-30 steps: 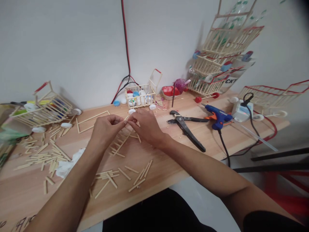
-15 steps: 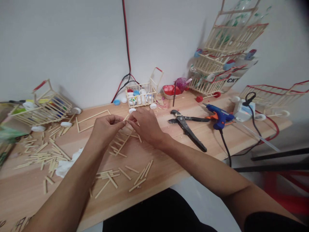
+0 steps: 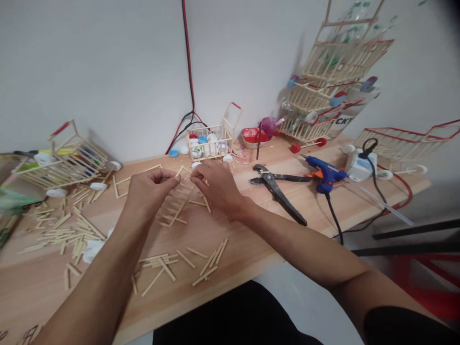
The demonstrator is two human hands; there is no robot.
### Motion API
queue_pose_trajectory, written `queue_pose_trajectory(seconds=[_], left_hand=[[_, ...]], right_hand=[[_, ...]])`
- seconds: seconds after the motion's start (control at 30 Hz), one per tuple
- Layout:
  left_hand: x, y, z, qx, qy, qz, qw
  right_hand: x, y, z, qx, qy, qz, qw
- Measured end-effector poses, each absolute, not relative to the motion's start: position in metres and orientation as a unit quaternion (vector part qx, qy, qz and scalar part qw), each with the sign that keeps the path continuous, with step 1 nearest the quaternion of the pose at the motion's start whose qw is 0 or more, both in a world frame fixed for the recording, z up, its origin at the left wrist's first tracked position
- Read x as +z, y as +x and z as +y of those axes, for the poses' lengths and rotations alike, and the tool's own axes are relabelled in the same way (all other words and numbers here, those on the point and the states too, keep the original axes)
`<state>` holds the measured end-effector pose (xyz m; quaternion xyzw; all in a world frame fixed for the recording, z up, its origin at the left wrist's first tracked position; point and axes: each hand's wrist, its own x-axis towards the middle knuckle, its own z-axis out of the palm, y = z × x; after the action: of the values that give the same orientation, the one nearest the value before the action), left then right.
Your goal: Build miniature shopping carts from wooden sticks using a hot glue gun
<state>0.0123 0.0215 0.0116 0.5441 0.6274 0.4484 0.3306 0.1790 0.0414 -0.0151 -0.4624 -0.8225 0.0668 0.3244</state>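
Observation:
My left hand [image 3: 147, 189] and my right hand [image 3: 213, 184] meet over the middle of the wooden table [image 3: 251, 239]. Both pinch the upper end of a small ladder-like frame of thin wooden sticks [image 3: 176, 206], which slopes down from my fingers toward the tabletop. The left thumb and forefinger also hold a short stick end that pokes up beside them. Loose cut sticks [image 3: 187, 261] lie scattered on the table just in front of my arms.
Black cutting pliers [image 3: 278, 189] and a blue glue gun [image 3: 323, 172] lie right of my hands. A small stick cart with bottle caps [image 3: 212, 139] stands behind them. Stacked stick carts [image 3: 330, 91] rise at the back right, another cart [image 3: 63, 160] and a stick pile [image 3: 64, 230] sit left.
My left hand has shifted a little left and the stick frame has tilted with it. The right hand has hardly moved.

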Motion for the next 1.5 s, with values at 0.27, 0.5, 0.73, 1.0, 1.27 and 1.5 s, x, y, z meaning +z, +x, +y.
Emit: queue_pose_trajectory(seconds=[0.27, 0.5, 0.73, 1.0, 1.27, 1.5], left_hand=[[0.016, 0.017, 0.017, 0.427, 0.568, 0.638, 0.296], [0.020, 0.021, 0.014, 0.423, 0.563, 0.641, 0.305], [0.020, 0.017, 0.015, 0.424, 0.576, 0.628, 0.307], [0.023, 0.017, 0.015, 0.416, 0.588, 0.621, 0.310], [0.025, 0.015, 0.015, 0.452, 0.558, 0.626, 0.305], [0.023, 0.005, 0.015, 0.496, 0.500, 0.638, 0.311]], right_hand=[[-0.013, 0.178, 0.041, 0.047, -0.464, -0.820, 0.332], [-0.012, 0.177, 0.040, 0.045, -0.457, -0.819, 0.344], [-0.010, 0.178, 0.040, 0.051, -0.454, -0.818, 0.349], [-0.013, 0.178, 0.042, 0.059, -0.437, -0.818, 0.370], [-0.005, 0.181, 0.042, 0.158, -0.406, -0.780, 0.450], [-0.015, 0.197, 0.061, 0.337, -0.430, -0.683, 0.485]])
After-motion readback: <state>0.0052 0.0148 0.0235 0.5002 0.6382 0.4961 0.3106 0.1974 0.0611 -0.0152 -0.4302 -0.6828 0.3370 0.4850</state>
